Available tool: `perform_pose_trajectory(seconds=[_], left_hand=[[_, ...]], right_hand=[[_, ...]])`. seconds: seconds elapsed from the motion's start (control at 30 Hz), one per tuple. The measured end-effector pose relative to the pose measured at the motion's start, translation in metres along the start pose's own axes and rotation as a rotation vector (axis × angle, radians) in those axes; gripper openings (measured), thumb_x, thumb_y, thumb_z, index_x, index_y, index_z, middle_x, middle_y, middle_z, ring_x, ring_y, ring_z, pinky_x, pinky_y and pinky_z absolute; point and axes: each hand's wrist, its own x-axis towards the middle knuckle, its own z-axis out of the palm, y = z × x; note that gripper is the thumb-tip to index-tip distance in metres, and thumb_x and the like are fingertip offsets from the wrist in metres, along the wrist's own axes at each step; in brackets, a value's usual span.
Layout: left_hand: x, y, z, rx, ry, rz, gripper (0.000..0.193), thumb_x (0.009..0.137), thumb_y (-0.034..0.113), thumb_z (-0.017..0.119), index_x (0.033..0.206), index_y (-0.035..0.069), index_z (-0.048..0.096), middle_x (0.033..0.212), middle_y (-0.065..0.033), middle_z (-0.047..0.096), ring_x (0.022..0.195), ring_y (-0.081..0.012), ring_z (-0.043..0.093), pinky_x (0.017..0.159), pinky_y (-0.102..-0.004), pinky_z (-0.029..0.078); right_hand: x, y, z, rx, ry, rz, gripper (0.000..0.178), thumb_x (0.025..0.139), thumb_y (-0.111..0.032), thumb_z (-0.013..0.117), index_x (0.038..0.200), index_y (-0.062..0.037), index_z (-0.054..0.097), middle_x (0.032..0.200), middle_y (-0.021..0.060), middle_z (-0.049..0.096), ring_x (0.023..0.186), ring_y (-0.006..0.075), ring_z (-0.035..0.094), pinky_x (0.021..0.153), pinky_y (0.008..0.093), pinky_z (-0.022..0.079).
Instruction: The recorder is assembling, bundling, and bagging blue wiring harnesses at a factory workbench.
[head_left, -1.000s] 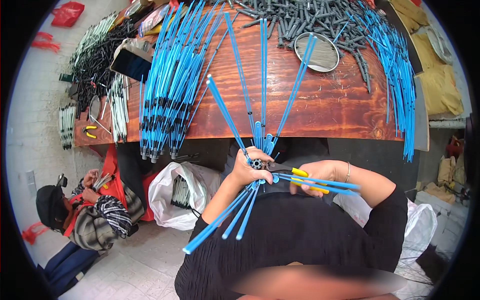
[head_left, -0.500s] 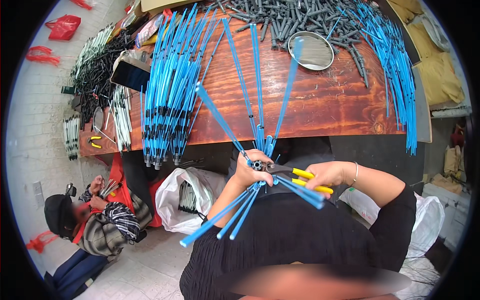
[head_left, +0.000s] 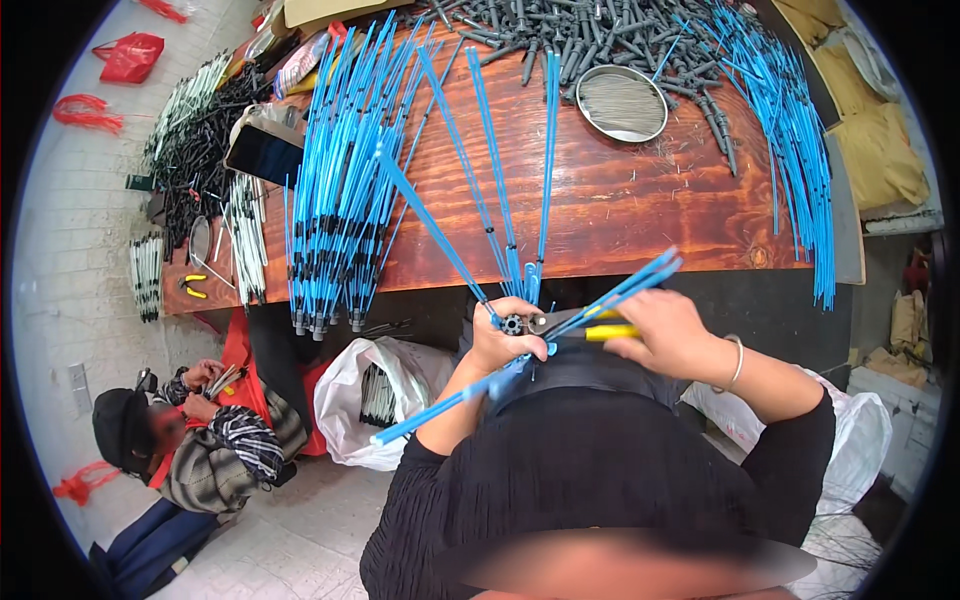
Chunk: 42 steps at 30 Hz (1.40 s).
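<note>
My left hand [head_left: 485, 345] is closed round a black notched hub [head_left: 512, 324], from which paired blue rods [head_left: 430, 215] spread like umbrella ribs. Several rods point up over the table edge, and others slant down past my left forearm. In my right hand [head_left: 665, 330] are pliers with yellow handles [head_left: 612, 332]; their jaws sit right beside the hub. One pair of rods [head_left: 630, 283] crosses over the pliers and leans up to the right, blurred at its tip. Whether the jaws grip anything is too small to tell.
On the wooden table [head_left: 600, 220] lie a bundle of blue rods [head_left: 345, 180], a round dish of thin pins [head_left: 622, 104], a grey parts heap [head_left: 600, 35] and more blue rods [head_left: 800, 180]. A phone [head_left: 264, 152] rests left. Another person [head_left: 215, 430] handles rods beside a white sack [head_left: 350, 400].
The rods have turned round the hub; the lower right pair now leans up to the right. My right hand has shifted up slightly, still holding the pliers.
</note>
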Motion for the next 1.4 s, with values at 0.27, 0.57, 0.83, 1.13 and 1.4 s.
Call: perform_pose_trajectory(seconds=[0.27, 0.57, 0.83, 1.13, 1.4], left_hand=[[0.003, 0.005, -0.003, -0.052, -0.170, 0.000, 0.063, 0.041, 0.048, 0.083, 0.076, 0.000, 0.062, 0.065, -0.0022, 0.058, 0.057, -0.0081, 0.052, 0.052, -0.0214, 0.040], [-0.005, 0.004, 0.011, -0.029, 0.011, -0.061, 0.056, 0.042, 0.033, 0.088, 0.073, 0.002, 0.053, 0.061, -0.0008, 0.051, 0.054, -0.0090, 0.049, 0.052, -0.0223, 0.040], [-0.003, 0.005, 0.013, 0.075, 0.004, 0.021, 0.059, 0.041, 0.035, 0.088, 0.075, 0.004, 0.051, 0.059, 0.0000, 0.049, 0.053, -0.0083, 0.046, 0.051, -0.0224, 0.039], [-0.004, 0.005, 0.014, 0.054, 0.029, -0.080, 0.054, 0.056, 0.033, 0.083, 0.086, 0.003, 0.050, 0.063, -0.0048, 0.055, 0.055, -0.0138, 0.055, 0.053, -0.0257, 0.043], [-0.002, 0.017, 0.026, 0.198, 0.084, 0.003, 0.038, 0.063, 0.020, 0.074, 0.089, 0.003, 0.050, 0.064, -0.0079, 0.056, 0.058, -0.0192, 0.059, 0.056, -0.0279, 0.046]], right_hand=[[-0.011, 0.018, 0.018, 0.878, -0.628, 0.669, 0.034, 0.078, -0.025, 0.058, 0.101, -0.0004, 0.051, 0.070, 0.0106, 0.054, 0.062, 0.0249, 0.056, 0.052, 0.0335, 0.045], [-0.011, 0.014, 0.041, 0.108, -0.163, 0.156, 0.045, 0.065, -0.007, 0.062, 0.108, -0.0028, 0.047, 0.081, 0.0125, 0.051, 0.068, 0.0327, 0.054, 0.058, 0.0402, 0.044], [-0.017, 0.014, 0.052, 0.160, -0.191, 0.256, 0.026, 0.066, -0.009, 0.061, 0.090, -0.0039, 0.053, 0.077, 0.0137, 0.054, 0.071, 0.0329, 0.056, 0.059, 0.0401, 0.044], [-0.004, 0.018, 0.032, -0.093, -0.218, 0.244, 0.024, 0.071, -0.028, 0.065, 0.074, -0.0069, 0.054, 0.064, 0.0106, 0.056, 0.059, 0.0277, 0.058, 0.051, 0.0388, 0.046], [0.000, 0.010, 0.009, -0.274, -0.265, 0.223, 0.024, 0.068, -0.025, 0.066, 0.076, -0.0080, 0.052, 0.066, 0.0118, 0.055, 0.059, 0.0307, 0.056, 0.051, 0.0421, 0.043]])
